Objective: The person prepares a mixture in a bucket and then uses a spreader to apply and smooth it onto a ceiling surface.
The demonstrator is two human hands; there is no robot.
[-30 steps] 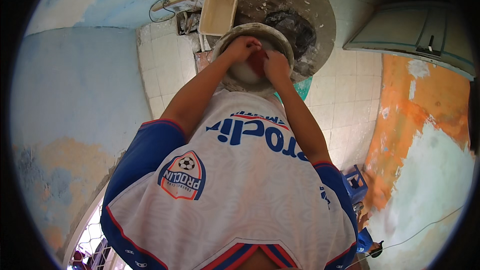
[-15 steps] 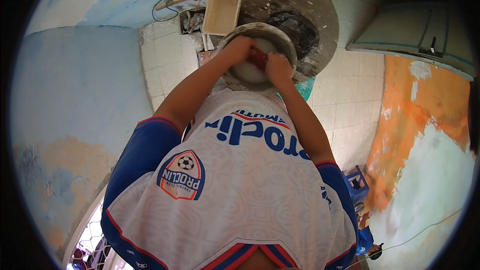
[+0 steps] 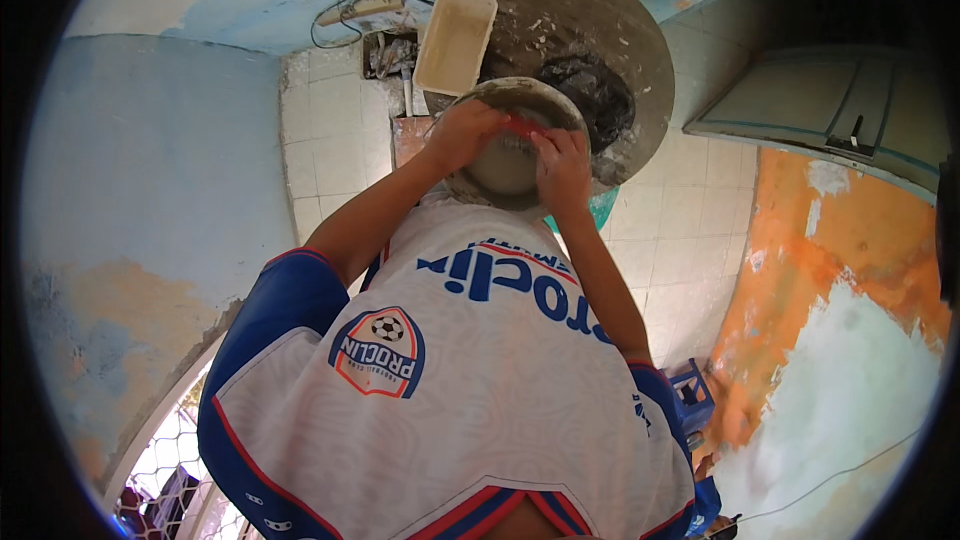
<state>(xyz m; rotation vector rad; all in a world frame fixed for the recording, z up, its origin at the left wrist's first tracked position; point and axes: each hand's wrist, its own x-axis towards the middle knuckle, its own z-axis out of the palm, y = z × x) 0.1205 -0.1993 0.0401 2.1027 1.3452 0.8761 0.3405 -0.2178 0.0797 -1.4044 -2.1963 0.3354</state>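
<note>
A round grey-smeared bucket [image 3: 578, 110] stands in front of me with cloudy whitish liquid [image 3: 503, 172] in it. Over its opening my two hands hold a red, soft-looking piece that looks like a cloth [image 3: 524, 126], stretched between them. My left hand [image 3: 466, 132] grips one end with its fingers closed. At the other end my right hand [image 3: 565, 168] is closed in a pinch. Beneath the red cloth pale streaks show, like drips falling into the bucket. Parts of the cloth are hidden by my fingers.
Beyond the bucket is a round dark table [image 3: 610, 15] bearing a crumpled black plastic bag [image 3: 590, 100] and a cream rectangular tub [image 3: 455, 40]. A blue plastic stool [image 3: 692, 395] stands at the right, near a peeling orange wall [image 3: 790, 240]. Another person's blue garment [image 3: 706, 505] shows at lower right.
The red cloth has come up from down in the bucket to a narrower strip higher over the liquid. My right hand has turned, its fingers now pointing away from me.
</note>
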